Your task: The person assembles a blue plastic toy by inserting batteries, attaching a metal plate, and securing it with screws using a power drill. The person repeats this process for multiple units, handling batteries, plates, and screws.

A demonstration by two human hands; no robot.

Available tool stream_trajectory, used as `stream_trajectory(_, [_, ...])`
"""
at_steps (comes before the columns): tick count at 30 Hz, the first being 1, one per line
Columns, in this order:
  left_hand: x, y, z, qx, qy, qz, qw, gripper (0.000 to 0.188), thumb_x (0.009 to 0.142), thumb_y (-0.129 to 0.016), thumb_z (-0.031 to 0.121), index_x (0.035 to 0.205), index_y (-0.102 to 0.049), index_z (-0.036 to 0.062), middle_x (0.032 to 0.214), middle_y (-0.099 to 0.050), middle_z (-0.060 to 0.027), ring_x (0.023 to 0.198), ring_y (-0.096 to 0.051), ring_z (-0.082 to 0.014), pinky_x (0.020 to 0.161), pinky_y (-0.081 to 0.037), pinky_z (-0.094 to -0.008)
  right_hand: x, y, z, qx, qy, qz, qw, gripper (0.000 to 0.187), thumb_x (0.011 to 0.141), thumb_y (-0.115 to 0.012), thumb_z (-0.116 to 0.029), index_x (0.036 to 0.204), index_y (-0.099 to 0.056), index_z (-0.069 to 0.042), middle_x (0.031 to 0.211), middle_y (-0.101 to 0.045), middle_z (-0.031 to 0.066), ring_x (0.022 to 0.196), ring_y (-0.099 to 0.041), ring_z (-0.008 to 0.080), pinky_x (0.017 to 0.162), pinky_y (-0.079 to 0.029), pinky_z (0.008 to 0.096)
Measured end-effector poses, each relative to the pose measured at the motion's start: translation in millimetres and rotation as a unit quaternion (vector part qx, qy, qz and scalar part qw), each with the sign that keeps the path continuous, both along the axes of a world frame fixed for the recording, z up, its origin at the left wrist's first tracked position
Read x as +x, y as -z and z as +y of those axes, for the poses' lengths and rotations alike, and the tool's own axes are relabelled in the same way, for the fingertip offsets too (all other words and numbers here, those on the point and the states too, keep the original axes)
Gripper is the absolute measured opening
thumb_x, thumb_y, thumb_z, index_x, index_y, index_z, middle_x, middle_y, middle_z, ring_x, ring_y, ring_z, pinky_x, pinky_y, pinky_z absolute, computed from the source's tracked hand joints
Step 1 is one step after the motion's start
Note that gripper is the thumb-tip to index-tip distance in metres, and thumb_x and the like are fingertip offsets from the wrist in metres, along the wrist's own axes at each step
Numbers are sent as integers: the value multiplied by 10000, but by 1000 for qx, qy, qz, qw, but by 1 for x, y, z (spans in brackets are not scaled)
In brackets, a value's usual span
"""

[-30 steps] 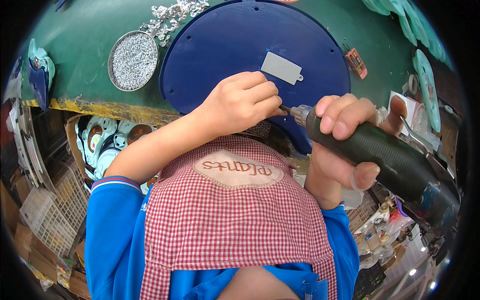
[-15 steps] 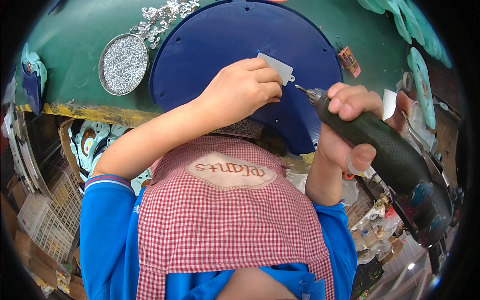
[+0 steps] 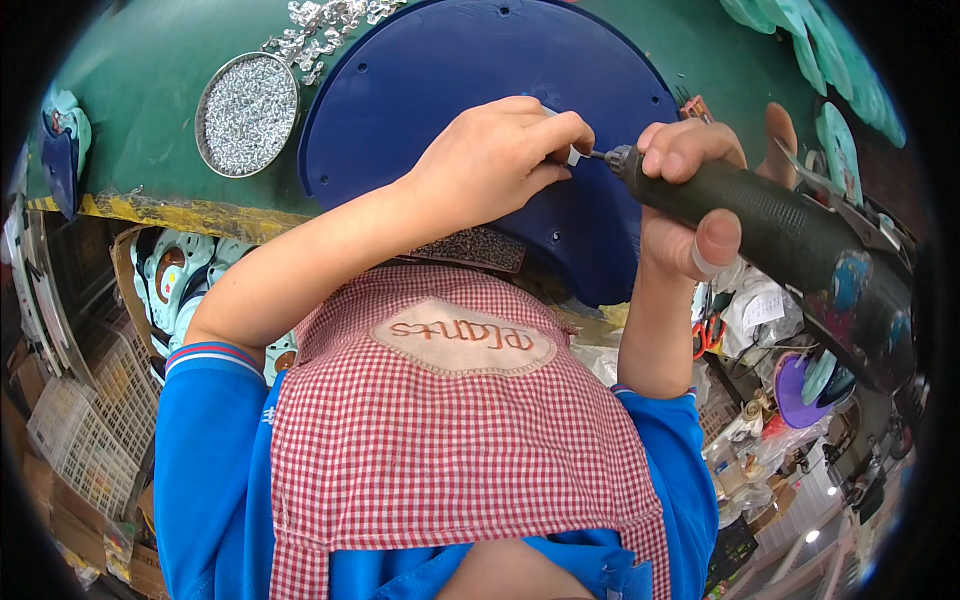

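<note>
In my right hand [image 3: 690,195] is a dark electric screwdriver [image 3: 770,210], its bit pointing left. The bit's tip reaches the fingertips of my left hand [image 3: 505,155], which are pinched together over a dark blue rounded plastic panel [image 3: 420,90]. What the left fingers hold is too small and covered to make out. Only a sliver of a light grey plate [image 3: 573,157] shows beside these fingers; my hand hides the rest. Several screw holes dot the panel, which lies on the green table.
Left of the panel stands a round metal dish [image 3: 199,135] full of small silver screws [image 3: 248,115]. Shiny metal clips [image 3: 322,35] are heaped behind it. Mint-coloured plastic parts [image 3: 838,150] lie at the right, and a small orange box [image 3: 697,108] sits by the panel's right edge.
The screwdriver has moved up and left, its tip coming from beside the plate to my left fingertips. My left hand has shifted slightly right and now covers most of the plate.
</note>
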State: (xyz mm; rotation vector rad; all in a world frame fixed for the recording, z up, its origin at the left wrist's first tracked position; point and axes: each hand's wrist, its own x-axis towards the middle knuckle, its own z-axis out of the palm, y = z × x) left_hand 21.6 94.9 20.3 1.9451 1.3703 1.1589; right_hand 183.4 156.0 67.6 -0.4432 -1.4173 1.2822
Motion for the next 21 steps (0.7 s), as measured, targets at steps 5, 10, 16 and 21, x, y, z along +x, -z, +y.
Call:
stream_trajectory(5, [1, -2, -5, 43, -13, -5, 999, 316, 700, -770, 55, 988, -650, 100, 768, -670, -21, 717, -650, -196, 646, -529, -298, 8, -16, -9, 21, -43, 88, 995, 987, 806, -754, -457, 1465, -150, -40, 776, -600, 119, 664, -604, 213, 666, -523, 393])
stream_trajectory(10, [2, -4, -12, 62, 35, 10, 997, 366, 682, -788, 77, 1022, -655, 95, 808, -684, -17, 739, -660, -193, 653, -534, -302, 12, -19, -23, 20, -66, 91, 993, 980, 804, -723, -534, 1463, -169, -66, 790, -597, 113, 684, -603, 230, 696, -509, 422])
stream_trajectory(16, [-18, -6, -23, 63, -36, 73, 995, 307, 624, -819, 139, 908, -709, 100, 890, -662, -29, 854, -620, -208, 747, -515, -325, 30, -17, -31, -1, -47, 47, 998, 818, 829, -649, -553, 1434, -314, -117, 815, -564, 66, 714, -543, 195, 715, -448, 405])
stream_trajectory(21, [-19, -6, -20, 36, 4, 148, 988, 151, 669, -779, 104, 778, -678, 80, 821, -616, -15, 833, -588, -194, 718, -495, -315, 60, -17, -53, 22, 21, 27, 999, 822, 836, -631, -563, 1438, -300, -113, 821, -555, 75, 707, -531, 200, 710, -444, 406])
